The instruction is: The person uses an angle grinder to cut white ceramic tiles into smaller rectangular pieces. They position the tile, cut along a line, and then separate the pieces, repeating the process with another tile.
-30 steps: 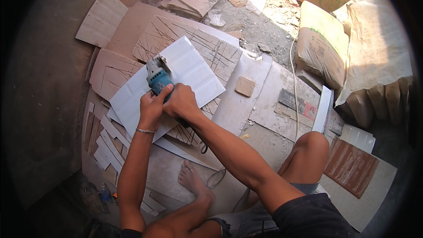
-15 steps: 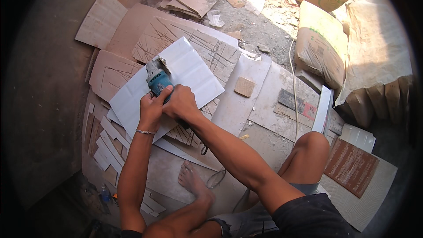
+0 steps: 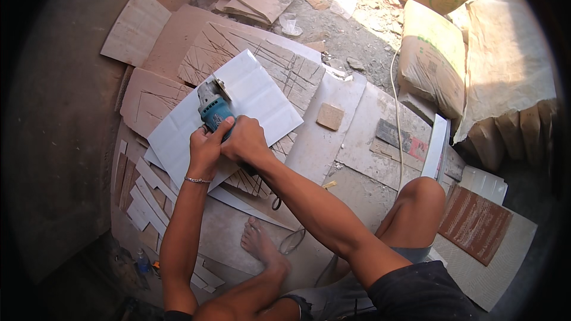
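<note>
Left hand (image 3: 205, 153) is wrapped shut round the rear body of the teal angle grinder (image 3: 213, 109), bracelet at the wrist; right hand (image 3: 245, 141) touches it on the near-right side and is likewise clamped on the grinder's body and handle; both grips closed, no gap visible between palms and tool. The grinder lies just ahead of the knuckles, its disc end pointing away from the person and resting on, or just above, the white tile (image 3: 250, 98); actual contact of the disc cannot be told. The tile lies flat under and beyond the grip, atop scored cardboard sheets (image 3: 262, 62). Right of the grip: a small square tile offcut (image 3: 330, 116), well apart; further right, stacked sacks (image 3: 431, 59). Judgement: a cut along the tile is in hand, at an early stretch near its left edge; the next move calls for steady forward travel along the line, both hands firm, the tile kept from shifting.
</note>
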Demonstrator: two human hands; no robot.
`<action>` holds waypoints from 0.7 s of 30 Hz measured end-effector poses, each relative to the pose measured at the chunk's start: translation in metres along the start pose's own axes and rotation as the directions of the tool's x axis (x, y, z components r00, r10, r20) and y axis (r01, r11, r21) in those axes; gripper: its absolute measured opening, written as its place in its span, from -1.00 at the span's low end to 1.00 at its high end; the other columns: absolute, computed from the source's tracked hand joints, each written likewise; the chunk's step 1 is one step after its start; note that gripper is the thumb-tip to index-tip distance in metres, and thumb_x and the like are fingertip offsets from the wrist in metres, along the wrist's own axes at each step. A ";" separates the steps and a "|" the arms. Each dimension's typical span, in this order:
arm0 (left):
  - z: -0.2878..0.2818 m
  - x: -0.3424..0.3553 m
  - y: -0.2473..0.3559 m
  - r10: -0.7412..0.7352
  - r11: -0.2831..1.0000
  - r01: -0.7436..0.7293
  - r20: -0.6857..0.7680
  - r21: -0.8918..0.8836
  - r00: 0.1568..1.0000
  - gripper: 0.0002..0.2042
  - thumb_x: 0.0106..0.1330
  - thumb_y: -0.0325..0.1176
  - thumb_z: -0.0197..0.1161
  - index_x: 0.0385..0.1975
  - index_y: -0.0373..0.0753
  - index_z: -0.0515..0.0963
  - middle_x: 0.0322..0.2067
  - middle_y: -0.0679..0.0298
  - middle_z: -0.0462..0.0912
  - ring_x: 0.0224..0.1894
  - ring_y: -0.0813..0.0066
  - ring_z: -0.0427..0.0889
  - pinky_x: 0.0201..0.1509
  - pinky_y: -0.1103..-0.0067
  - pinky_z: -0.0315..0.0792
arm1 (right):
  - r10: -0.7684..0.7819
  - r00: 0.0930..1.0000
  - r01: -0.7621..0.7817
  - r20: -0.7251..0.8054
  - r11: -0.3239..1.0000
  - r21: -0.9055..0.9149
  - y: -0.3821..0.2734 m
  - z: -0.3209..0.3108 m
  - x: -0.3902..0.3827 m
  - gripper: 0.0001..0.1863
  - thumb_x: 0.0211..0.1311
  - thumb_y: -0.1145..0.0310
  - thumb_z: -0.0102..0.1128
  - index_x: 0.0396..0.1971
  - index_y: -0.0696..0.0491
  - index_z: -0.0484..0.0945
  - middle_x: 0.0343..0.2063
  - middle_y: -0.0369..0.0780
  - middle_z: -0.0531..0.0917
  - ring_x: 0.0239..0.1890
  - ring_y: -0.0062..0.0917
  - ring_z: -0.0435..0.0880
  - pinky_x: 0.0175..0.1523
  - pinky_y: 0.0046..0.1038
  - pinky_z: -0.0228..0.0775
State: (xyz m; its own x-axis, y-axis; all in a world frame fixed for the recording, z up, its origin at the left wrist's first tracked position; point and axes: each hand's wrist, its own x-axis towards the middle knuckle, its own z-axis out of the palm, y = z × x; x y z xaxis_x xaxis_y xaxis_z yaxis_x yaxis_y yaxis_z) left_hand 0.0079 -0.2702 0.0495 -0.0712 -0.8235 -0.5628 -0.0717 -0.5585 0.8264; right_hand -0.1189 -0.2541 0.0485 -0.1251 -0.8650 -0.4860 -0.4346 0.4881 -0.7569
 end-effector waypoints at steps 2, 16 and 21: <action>-0.001 0.001 0.000 -0.004 1.000 0.004 0.006 -0.002 1.000 -0.54 0.35 -0.15 0.53 -0.04 -0.43 0.58 -0.17 0.23 0.73 -0.20 0.58 0.70 -0.10 0.61 0.57 | 0.015 1.000 -0.015 0.017 1.000 0.011 -0.002 -0.002 0.000 -0.55 -0.07 0.34 0.45 -0.27 0.42 0.62 -0.22 0.28 0.72 -0.09 0.15 0.77 0.01 -0.09 0.67; 0.000 -0.001 -0.005 -0.002 1.000 0.002 -0.006 0.016 1.000 -0.56 0.35 -0.15 0.53 -0.03 -0.41 0.60 -0.16 0.24 0.73 -0.20 0.57 0.70 -0.08 0.59 0.58 | 0.018 1.000 -0.018 0.017 1.000 -0.014 0.001 -0.001 -0.003 -0.52 -0.07 0.31 0.46 -0.24 0.42 0.61 -0.22 0.27 0.72 -0.08 0.14 0.77 0.01 -0.10 0.68; -0.001 -0.003 -0.005 -0.003 1.000 0.003 0.006 0.004 1.000 -0.55 0.35 -0.14 0.53 -0.04 -0.41 0.60 -0.16 0.24 0.73 -0.20 0.58 0.69 -0.09 0.61 0.57 | 0.010 1.000 -0.010 0.018 1.000 -0.018 0.001 -0.001 -0.005 -0.51 -0.05 0.30 0.47 -0.24 0.42 0.61 -0.21 0.26 0.72 -0.07 0.14 0.77 0.02 -0.10 0.67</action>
State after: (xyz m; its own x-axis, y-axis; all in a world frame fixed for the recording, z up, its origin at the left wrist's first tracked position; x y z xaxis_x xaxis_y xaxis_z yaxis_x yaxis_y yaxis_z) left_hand 0.0092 -0.2652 0.0465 -0.0772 -0.8212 -0.5653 -0.0756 -0.5606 0.8246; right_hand -0.1196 -0.2493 0.0503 -0.1130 -0.8576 -0.5017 -0.4494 0.4944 -0.7440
